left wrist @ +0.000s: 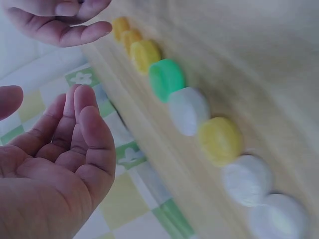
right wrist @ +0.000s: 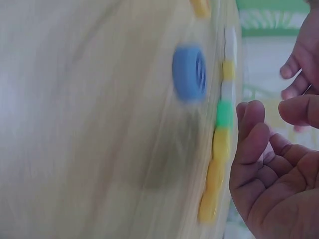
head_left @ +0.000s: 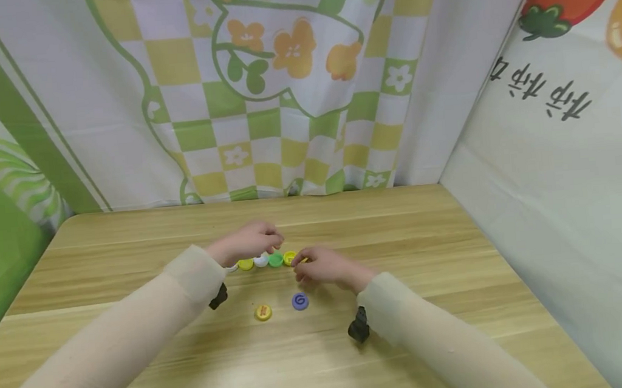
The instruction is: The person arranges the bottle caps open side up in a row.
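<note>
Bottle caps stand in a row on the table, among them a yellow cap [head_left: 246, 264], a white cap [head_left: 261, 260], a green cap [head_left: 275, 259] and another yellow cap [head_left: 290, 257]. The left wrist view shows more white caps [left wrist: 246, 180] at one end and orange-yellow caps [left wrist: 131, 39] at the other. My left hand [head_left: 251, 239] hovers over the row, fingers loosely bent with nothing in them. Close to the row's right part, my right hand [head_left: 324, 266] is also raised, its fingers relaxed and holding nothing; it hides some caps in the head view.
Nearer to me lie a purple-blue cap [head_left: 300, 301] with a dark swirl mark and a yellow cap [head_left: 263, 312] with red print. The wooden table [head_left: 237, 370] meets a patterned curtain [head_left: 297, 152] at its back edge. A white printed sheet [head_left: 557, 187] hangs on the right.
</note>
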`<state>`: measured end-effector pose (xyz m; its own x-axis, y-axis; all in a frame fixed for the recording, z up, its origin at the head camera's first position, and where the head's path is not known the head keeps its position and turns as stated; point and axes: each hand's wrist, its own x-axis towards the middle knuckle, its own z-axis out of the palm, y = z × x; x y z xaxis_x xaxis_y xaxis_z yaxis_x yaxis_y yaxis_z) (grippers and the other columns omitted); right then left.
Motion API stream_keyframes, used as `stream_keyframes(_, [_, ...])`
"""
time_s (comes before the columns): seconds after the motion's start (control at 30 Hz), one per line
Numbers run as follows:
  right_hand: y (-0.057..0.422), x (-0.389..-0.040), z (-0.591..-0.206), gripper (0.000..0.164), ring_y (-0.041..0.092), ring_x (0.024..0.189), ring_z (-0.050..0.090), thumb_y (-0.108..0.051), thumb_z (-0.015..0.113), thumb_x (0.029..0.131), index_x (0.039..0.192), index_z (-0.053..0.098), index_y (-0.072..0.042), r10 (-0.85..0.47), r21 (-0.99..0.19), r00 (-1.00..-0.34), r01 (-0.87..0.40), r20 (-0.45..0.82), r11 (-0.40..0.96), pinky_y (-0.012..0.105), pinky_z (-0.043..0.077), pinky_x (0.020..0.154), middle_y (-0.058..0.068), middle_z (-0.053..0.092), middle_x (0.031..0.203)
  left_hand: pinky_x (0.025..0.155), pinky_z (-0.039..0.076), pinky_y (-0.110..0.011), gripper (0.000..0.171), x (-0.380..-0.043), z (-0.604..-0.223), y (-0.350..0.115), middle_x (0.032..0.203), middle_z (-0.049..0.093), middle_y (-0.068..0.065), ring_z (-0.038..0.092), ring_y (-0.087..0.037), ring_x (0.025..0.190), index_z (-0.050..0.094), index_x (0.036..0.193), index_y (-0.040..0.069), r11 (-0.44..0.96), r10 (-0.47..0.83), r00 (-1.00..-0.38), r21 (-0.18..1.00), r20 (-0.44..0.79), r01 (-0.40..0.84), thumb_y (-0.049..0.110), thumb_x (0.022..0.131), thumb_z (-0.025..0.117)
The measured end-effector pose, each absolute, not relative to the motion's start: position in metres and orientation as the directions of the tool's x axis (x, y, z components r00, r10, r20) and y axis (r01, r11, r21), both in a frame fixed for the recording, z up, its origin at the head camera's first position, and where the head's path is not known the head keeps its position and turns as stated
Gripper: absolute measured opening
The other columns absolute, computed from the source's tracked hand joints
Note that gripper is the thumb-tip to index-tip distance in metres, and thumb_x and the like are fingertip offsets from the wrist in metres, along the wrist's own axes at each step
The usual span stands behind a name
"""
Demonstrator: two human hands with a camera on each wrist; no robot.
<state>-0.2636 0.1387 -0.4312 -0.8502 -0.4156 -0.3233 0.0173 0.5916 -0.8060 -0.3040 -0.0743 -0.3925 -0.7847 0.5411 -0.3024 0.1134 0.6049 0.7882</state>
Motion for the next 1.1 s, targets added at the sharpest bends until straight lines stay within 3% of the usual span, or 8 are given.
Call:
stream_keyframes(0.2, [0.119, -0.246, -0.431, 0.031, 0.020, 0.087, 0.068, -0.012, 0.057, 0.101, 0.128, 0.063, 0.003, -0.529, -0.834, -0.772, 0.004, -0.353, 0.552, 0.033, 0.056, 0.075, 0.007, 0.072, 0.099, 0.099, 0.049, -0.054, 0.041, -0.280, -0.406, -0.102, 0.132, 0.061, -0.023, 0.060, -0.036, 0.118, 0.055, 0.138, -0.008, 0.574, 0.531, -0.778, 0.818, -0.335, 0.040, 0.020, 0.108, 0.049])
stream_keyframes(0.4, [0.106, -0.236, -0.433, 0.023, 0.015, 0.076, 0.064, -0.006, 0.061, 0.098, 0.120, 0.066, 0.001, -0.549, -0.837, -0.758, -0.006, -0.353, 0.548, 0.026, 0.052, 0.066, 0.006, 0.072, 0.091, 0.092, 0.052, -0.047, 0.039, -0.261, -0.419, -0.120, 0.123, 0.066, -0.019, 0.064, -0.029, 0.109, 0.059, 0.131, -0.008, 0.567, 0.495, -0.784, 0.823, -0.374, -0.034, 0.023, 0.107, 0.051])
stream_keyframes(0.63, [0.100, -0.226, -0.436, 0.026, 0.017, 0.074, 0.065, -0.006, 0.062, 0.097, 0.122, 0.065, 0.001, -0.565, -0.827, -0.713, 0.037, -0.415, 0.561, 0.033, 0.058, 0.069, 0.009, 0.071, 0.085, 0.081, 0.054, -0.037, 0.035, -0.248, -0.434, -0.132, 0.110, 0.066, -0.015, 0.064, -0.024, 0.097, 0.058, 0.127, -0.010, 0.500, 0.506, -0.745, 0.851, -0.435, -0.157, 0.016, 0.107, 0.045])
stream_keyframes(1.1, [0.091, -0.215, -0.445, 0.032, 0.019, 0.077, 0.067, -0.004, 0.063, 0.098, 0.128, 0.062, 0.006, -0.501, -0.812, -0.734, 0.118, -0.459, 0.571, 0.033, 0.059, 0.069, 0.009, 0.071, 0.086, 0.075, 0.059, -0.035, 0.029, -0.229, -0.446, -0.125, 0.097, 0.069, -0.015, 0.067, -0.020, 0.083, 0.059, 0.120, -0.011, 0.483, 0.515, -0.720, 0.852, -0.465, -0.204, 0.010, 0.105, 0.047])
